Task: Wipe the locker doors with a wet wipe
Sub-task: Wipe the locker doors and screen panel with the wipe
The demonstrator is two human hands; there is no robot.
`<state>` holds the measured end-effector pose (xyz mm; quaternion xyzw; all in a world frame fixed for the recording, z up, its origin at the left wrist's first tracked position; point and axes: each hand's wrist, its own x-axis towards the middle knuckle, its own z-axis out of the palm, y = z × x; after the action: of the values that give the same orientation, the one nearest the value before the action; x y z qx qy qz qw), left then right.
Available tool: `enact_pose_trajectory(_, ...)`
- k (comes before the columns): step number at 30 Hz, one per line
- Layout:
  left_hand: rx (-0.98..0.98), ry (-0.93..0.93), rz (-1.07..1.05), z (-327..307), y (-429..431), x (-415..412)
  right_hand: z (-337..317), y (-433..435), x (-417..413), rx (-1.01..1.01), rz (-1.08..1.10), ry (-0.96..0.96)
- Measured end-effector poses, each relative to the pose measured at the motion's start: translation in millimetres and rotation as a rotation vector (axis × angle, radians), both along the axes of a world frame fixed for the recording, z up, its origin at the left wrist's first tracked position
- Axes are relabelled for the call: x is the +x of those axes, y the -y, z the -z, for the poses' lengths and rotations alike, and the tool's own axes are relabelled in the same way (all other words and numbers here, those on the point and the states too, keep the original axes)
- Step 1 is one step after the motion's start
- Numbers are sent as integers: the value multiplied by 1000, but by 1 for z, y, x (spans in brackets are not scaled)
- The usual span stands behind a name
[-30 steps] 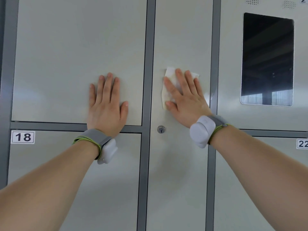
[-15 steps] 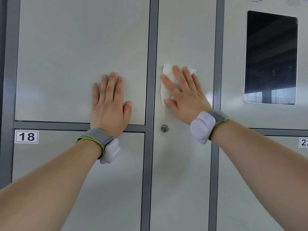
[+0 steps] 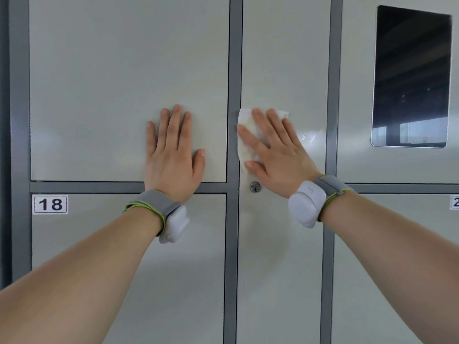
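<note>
My right hand [image 3: 275,155] lies flat with straight fingers on a white wet wipe [image 3: 244,137], pressing it against the narrow middle locker door [image 3: 280,58], at the door's left edge just above a small round keyhole [image 3: 254,186]. A wet streak shines on the door to the right of the hand. My left hand [image 3: 173,155] rests flat, fingers straight and pointing up, on the lower right part of the wide left locker door [image 3: 124,83]. Most of the wipe is hidden under my right palm.
Grey frame strips [image 3: 234,70] separate the pale doors. A lower left door carries a label reading 18 [image 3: 49,204]. A dark glossy screen panel [image 3: 411,78] is set in the upper right door. Another number label [image 3: 455,202] is cut off at the right edge.
My right hand with the wipe has slid a little leftward to the door's left edge. The left hand stays pressed in the same place; the view has shifted slightly.
</note>
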<state>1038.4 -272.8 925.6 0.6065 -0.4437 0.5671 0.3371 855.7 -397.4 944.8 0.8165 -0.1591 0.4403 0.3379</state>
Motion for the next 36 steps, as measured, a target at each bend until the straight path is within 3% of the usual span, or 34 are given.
enact_pose_trajectory(5,5,17,58,0,-2,3,-37,-9,6,187,76,191)
enact_pose_trajectory(15,31,73,69,4,-6,8,21,-4,9,34,18,-19)
enact_pose_trajectory(23,14,87,35,7,-3,8,-7,-16,21,177,34,177)
enact_pose_trajectory(32,24,82,21,9,-4,6,34,-1,7,-30,25,-50)
enact_pose_trajectory(36,27,68,9,10,-4,6,11,-8,8,66,49,73)
